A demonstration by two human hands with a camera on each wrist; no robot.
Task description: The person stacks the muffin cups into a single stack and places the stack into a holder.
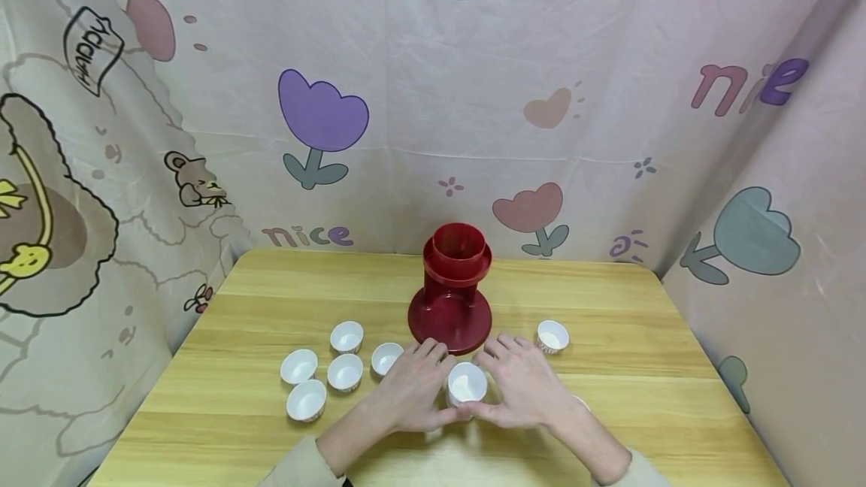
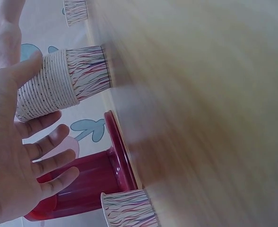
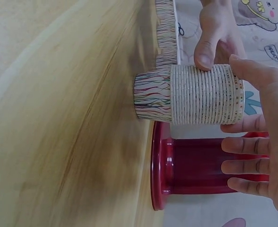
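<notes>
A tall stack of white paper cups (image 1: 467, 384) with colored streaks on the lowest cup stands upright on the table between both hands. My left hand (image 1: 414, 388) holds its left side, thumb (image 2: 30, 66) and index finger around it, the other fingers spread. From the right side, my right hand (image 1: 524, 388) holds the same stack between thumb and index finger, its other fingers (image 3: 245, 168) loosely extended. Just behind the stack is a dark red plastic stand (image 1: 449, 314) with a round base and an open cylinder on top.
Several single paper cups (image 1: 346, 372) stand upright to the left, one (image 1: 387, 359) close to the left hand. Another cup (image 1: 552, 337) stands behind the right hand, and a white rim (image 1: 580, 401) shows behind the right wrist. A printed curtain (image 1: 406, 96) encloses the wooden table (image 1: 223, 412).
</notes>
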